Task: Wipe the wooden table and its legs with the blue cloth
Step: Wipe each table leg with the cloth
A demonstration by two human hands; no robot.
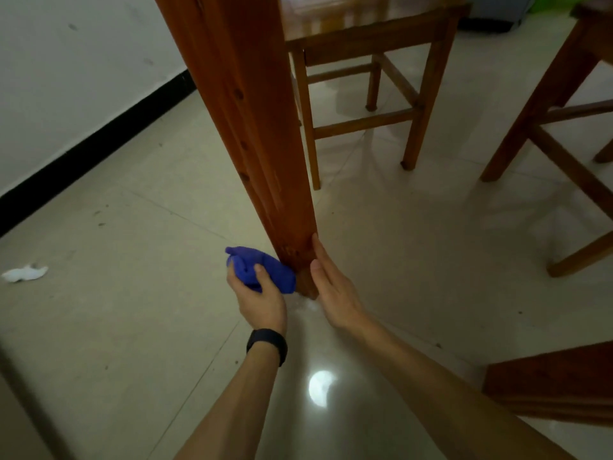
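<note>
The leg-wiping step is in hand, low at the foot of the near counter leg (pixel 252 127). The left grip (pixel 258 300) curls round the bunched blue cloth (pixel 268 268) and presses it to the leg's left face, just above the floor (pixel 132 327). The right grip (pixel 331 290) lies flat on the right face, fingers straight, holding nothing. Next, I judge, the cloth needs to go round the other faces.

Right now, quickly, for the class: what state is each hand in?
Left hand: grips the blue cloth at the foot of the table leg.
Right hand: open, straight fingers against that leg.
</note>
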